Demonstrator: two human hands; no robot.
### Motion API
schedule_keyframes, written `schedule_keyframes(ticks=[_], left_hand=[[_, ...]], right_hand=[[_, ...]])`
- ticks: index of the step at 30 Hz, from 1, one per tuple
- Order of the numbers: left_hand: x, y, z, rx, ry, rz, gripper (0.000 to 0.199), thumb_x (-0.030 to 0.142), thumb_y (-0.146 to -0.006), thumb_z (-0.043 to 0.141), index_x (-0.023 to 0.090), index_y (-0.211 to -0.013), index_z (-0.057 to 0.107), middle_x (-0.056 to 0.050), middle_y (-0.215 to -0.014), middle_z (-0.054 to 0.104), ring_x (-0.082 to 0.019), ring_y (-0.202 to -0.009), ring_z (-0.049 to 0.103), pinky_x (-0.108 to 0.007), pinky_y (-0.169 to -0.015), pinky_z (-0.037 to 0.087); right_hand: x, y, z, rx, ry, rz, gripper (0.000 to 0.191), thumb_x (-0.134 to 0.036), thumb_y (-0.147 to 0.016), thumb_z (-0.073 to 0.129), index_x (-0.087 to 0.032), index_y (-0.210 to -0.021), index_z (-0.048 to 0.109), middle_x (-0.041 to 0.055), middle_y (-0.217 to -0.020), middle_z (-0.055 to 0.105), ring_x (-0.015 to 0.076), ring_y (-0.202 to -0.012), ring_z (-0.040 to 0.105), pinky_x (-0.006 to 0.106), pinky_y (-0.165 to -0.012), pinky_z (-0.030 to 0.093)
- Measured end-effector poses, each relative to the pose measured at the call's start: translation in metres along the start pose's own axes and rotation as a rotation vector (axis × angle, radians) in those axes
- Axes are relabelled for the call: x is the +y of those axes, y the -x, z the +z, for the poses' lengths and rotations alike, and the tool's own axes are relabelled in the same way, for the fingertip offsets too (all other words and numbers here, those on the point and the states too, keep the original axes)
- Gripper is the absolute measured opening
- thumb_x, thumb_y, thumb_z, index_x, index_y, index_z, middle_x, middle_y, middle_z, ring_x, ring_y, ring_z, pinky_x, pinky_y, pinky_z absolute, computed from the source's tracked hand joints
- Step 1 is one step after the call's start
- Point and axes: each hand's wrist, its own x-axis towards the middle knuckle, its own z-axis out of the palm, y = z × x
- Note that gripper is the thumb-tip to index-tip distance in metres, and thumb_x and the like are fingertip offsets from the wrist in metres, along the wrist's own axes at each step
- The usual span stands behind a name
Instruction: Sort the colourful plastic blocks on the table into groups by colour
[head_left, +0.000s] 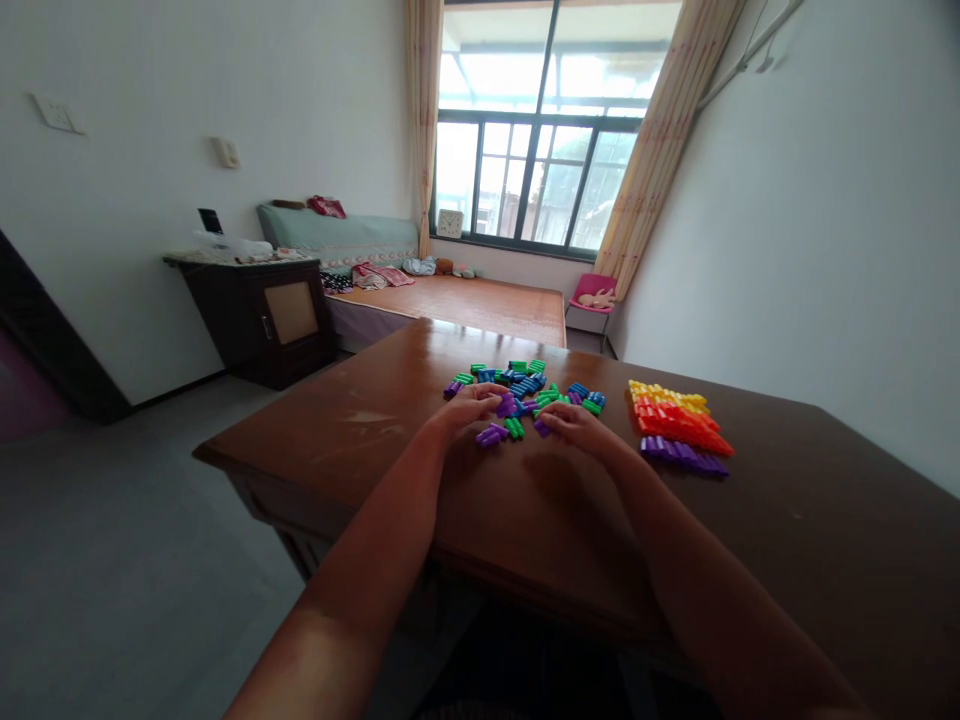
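Note:
My left hand (474, 402) is closed, with purple ribbed plastic pieces (507, 405) between thumb and fingers. To its right, my right hand (576, 420) pinches another small purple plastic piece (542, 428) low over the table. A loose pile of similar blue pieces (529, 384) and green pieces (549, 397) lies around and beyond both hands. Closer to me, a purple piece (492, 435) and a green piece (514, 428) rest on the tabletop. The pieces look like small clips, but their exact kind is too small to tell.
On the brown table (375, 420), right of my hands, are rows of yellow pieces (667, 396), red-orange pieces (679, 424) and purple pieces (684, 456). Beyond stand a bed (480, 303), a dark cabinet (259, 310) and a pink chair (592, 290) under the window.

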Motion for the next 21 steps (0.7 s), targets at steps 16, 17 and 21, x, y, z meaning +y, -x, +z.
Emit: schedule_keyframes(ticks=[16,17,21], left_hand=[[-0.005,0.002,0.056,-0.227,-0.685,0.232,0.032,0.043,-0.078,0.065,0.021,-0.101,0.073,-0.005,-0.098,0.069,-0.019,-0.087,0.064,-0.027,-0.08,0.05],[-0.004,0.002,0.055,-0.248,-0.705,0.255,0.034,0.042,-0.074,0.069,0.022,-0.101,0.073,-0.005,-0.102,0.069,-0.019,-0.087,0.064,-0.026,-0.079,0.049],[-0.006,0.002,0.053,-0.377,-0.716,0.163,0.046,0.034,-0.068,0.074,0.022,-0.112,0.068,-0.001,-0.084,0.068,-0.014,-0.064,0.06,-0.023,-0.06,0.045]], right_hand=[[0.017,0.057,-0.006,0.048,0.42,-0.017,0.041,-0.035,-0.066,0.078,-0.022,-0.104,0.069,0.0033,-0.093,0.068,0.0148,-0.075,0.061,0.028,-0.073,0.05],[0.016,0.057,-0.005,0.057,0.452,-0.03,0.038,-0.031,-0.066,0.078,-0.022,-0.102,0.069,0.0033,-0.092,0.067,0.0149,-0.075,0.06,0.028,-0.074,0.05],[0.007,0.062,-0.019,0.074,0.479,-0.084,0.035,-0.02,-0.067,0.073,-0.021,-0.102,0.069,0.0042,-0.095,0.065,0.0153,-0.078,0.061,0.029,-0.077,0.05]])
